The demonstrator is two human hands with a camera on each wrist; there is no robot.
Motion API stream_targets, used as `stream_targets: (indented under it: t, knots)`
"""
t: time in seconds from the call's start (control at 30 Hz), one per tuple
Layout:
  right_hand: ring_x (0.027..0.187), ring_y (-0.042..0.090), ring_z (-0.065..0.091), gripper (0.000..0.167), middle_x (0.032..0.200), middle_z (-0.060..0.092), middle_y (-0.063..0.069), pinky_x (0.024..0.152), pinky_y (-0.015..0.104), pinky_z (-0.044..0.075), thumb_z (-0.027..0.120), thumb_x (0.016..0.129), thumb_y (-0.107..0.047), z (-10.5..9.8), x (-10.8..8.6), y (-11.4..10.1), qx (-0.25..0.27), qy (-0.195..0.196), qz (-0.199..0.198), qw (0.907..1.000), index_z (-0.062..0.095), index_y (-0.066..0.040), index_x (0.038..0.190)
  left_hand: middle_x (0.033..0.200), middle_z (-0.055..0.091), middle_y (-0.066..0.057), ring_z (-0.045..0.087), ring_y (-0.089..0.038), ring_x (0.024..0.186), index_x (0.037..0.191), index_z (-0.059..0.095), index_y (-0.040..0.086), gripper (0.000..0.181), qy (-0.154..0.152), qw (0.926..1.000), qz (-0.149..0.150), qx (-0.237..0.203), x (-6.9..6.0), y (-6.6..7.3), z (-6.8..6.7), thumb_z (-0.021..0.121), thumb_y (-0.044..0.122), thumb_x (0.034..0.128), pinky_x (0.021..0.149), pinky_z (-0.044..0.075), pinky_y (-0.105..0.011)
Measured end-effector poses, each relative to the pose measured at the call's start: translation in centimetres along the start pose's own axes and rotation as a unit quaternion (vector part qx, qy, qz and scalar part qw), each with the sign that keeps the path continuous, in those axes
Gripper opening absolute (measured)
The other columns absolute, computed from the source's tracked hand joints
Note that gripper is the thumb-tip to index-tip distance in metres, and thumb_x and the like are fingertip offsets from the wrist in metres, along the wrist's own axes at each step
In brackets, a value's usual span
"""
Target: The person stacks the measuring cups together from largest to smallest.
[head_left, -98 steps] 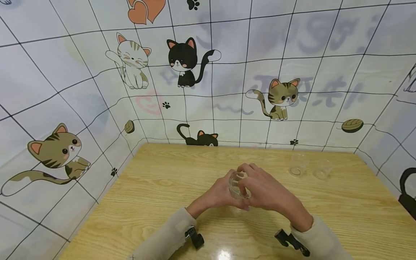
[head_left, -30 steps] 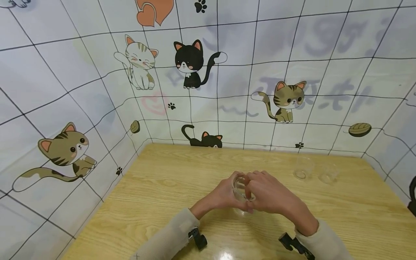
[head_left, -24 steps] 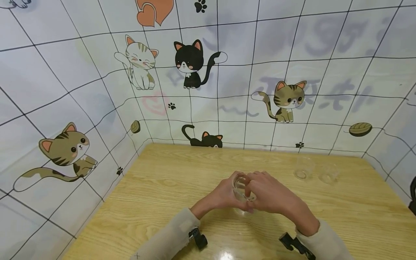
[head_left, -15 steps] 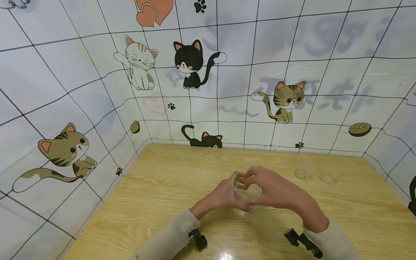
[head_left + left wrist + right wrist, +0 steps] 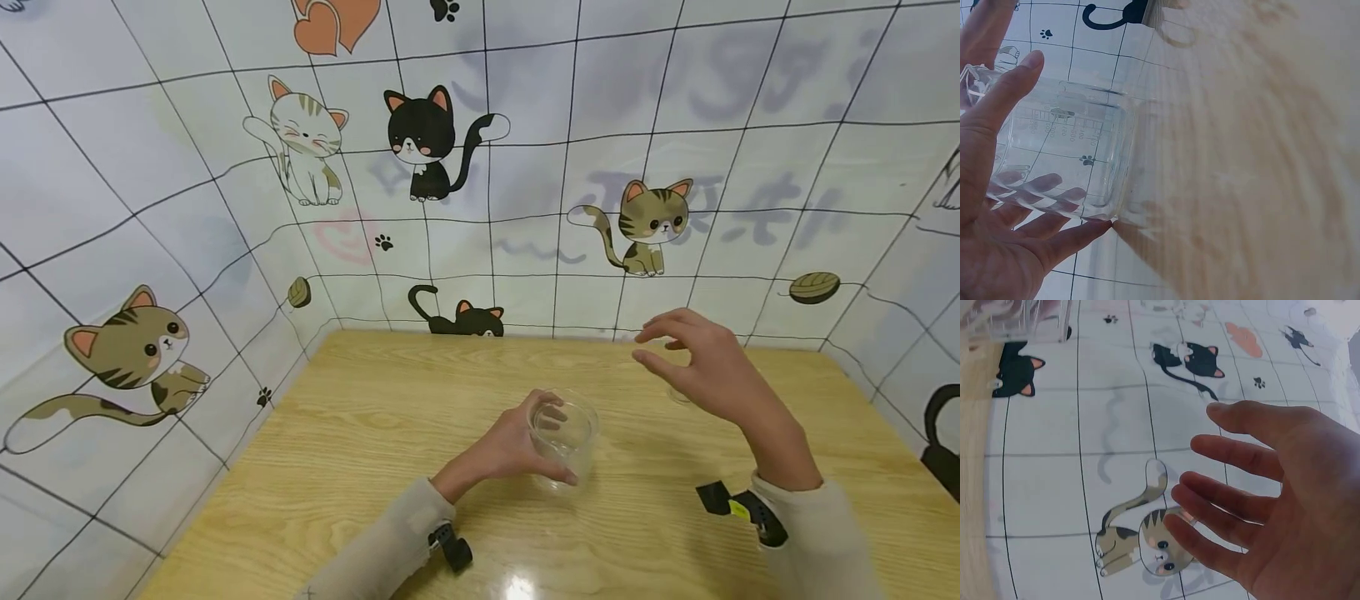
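Beaker (image 5: 573,437), clear, stands upright near the middle of the table (image 5: 360,433), tall way up. The left hand (image 5: 517,442) is nearer and grips it, fingers and thumb curled round one side. Past it, toward the far right corner, the right hand (image 5: 708,367) is up in the air, fingers loosely bent, holding nothing. Behind that, a bit of a clear cup (image 5: 678,397) shows near the far edge.
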State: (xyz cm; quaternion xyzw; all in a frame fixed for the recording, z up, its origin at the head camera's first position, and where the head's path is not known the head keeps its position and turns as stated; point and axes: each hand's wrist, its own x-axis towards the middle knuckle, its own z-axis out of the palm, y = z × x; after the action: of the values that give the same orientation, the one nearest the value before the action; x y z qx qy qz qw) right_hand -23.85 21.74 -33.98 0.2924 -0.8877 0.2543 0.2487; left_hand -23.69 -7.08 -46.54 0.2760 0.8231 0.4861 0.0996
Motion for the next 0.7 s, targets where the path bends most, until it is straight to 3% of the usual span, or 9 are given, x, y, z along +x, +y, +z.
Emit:
stream_targets:
  t: [0.3, 0.5, 0.7]
  knots:
    - [0.118, 0.050, 0.053, 0.042, 0.135, 0.053, 0.030, 0.089, 0.068, 0.046, 0.077, 0.093, -0.016, -0.5, -0.8, 5.3, -0.028, -0.011, 0.109, 0.9936, 0.063, -0.002, 0.130, 0.142, 0.063, 0.002, 0.063, -0.015, 0.130, 0.149, 0.040, 0.026, 0.099, 0.000, 1.0000, 0.003, 0.005, 0.0, -0.1, -0.1, 0.099, 0.028, 0.0691, 0.100, 0.053, -0.025]
    - [0.132, 0.059, 0.038, 0.054, 0.145, 0.042, 0.038, 0.098, 0.077, 0.036, 0.074, 0.096, -0.022, 0.6, -1.5, 8.5, -0.014, -0.066, 0.171, 0.9830, 0.054, -0.001, 0.141, 0.142, 0.063, 0.002, 0.063, -0.015, 0.130, 0.149, 0.040, 0.024, 0.100, 0.001, 0.9999, 0.004, 0.009, 0.0, 0.1, -0.1, 0.099, 0.028, 0.0690, 0.101, 0.052, -0.025]
    - [0.133, 0.064, 0.033, 0.066, 0.149, 0.035, 0.043, 0.099, 0.079, 0.034, 0.075, 0.095, -0.023, 2.6, -2.9, 11.8, 0.001, -0.124, 0.192, 0.9737, 0.045, 0.003, 0.148, 0.142, 0.063, 0.002, 0.063, -0.015, 0.130, 0.150, 0.039, 0.023, 0.101, 0.000, 0.9999, 0.004, 0.009, 0.0, 0.1, -0.1, 0.098, 0.028, 0.0693, 0.101, 0.052, -0.025]
